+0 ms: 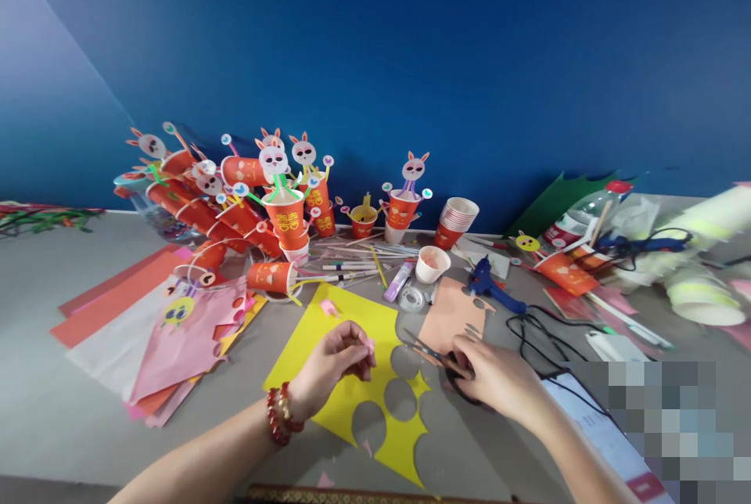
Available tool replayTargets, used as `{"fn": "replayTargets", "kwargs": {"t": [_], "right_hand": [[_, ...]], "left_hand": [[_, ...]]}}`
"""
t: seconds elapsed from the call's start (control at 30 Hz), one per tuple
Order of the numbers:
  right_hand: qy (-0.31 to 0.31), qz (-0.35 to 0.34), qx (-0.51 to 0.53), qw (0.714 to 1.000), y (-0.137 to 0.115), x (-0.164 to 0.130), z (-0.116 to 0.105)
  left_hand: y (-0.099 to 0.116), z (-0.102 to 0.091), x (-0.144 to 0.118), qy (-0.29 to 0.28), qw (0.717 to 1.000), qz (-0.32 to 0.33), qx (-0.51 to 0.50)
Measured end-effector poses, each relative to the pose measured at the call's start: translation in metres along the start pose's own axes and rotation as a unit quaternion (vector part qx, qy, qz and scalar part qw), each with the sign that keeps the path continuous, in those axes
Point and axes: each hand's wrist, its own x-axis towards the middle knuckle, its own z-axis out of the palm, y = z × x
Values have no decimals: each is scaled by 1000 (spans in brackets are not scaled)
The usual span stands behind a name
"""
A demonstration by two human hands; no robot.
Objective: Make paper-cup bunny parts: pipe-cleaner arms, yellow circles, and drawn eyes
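L hand & R hand apart over near side of table. Pink paper pc: tiny, pale, mostly hidden, above yellow sheet w/ round holes. Scissors by its R edge: dark handles, thin blades pointing far & left. L hand's fingers curled, pinching pink paper pc; R hand's wrapped round scissors handles.

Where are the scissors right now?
In the head view, the scissors are just right of centre, held in the right hand, by the near edge of the peach paper.
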Motion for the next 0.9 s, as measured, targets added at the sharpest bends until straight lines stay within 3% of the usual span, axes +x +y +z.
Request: {"fn": "replayTargets", "kwargs": {"t": [0.13,0.27,0.4,0.53,0.63,0.7,0.8,0.9], "right_hand": [[-32,-16,56,998,0,-2,-10],[-5,-38,187,982,-18,0,-20],[32,-96,358,928,-60,13,-18],[17,-129,420,898,-92,28,-7],[12,-119,466,877,-96,37,3],[-15,-98,525,845,-94,40,10],[-65,-55,600,795,-90,42,17],[-82,-38,626,775,-88,43,22]], "left_hand": [[-2,0,0,-2,1000,-1,7],[-5,-1,1,-6,1000,2,15],[-8,0,2,-11,1000,2,19],[-8,1,2,-23,999,8,29],[-8,-1,2,-19,999,10,25],[-9,-2,3,-6,1000,-4,17],[-8,-4,3,13,998,-54,-3],[-5,-4,4,14,994,-103,-31]]}}
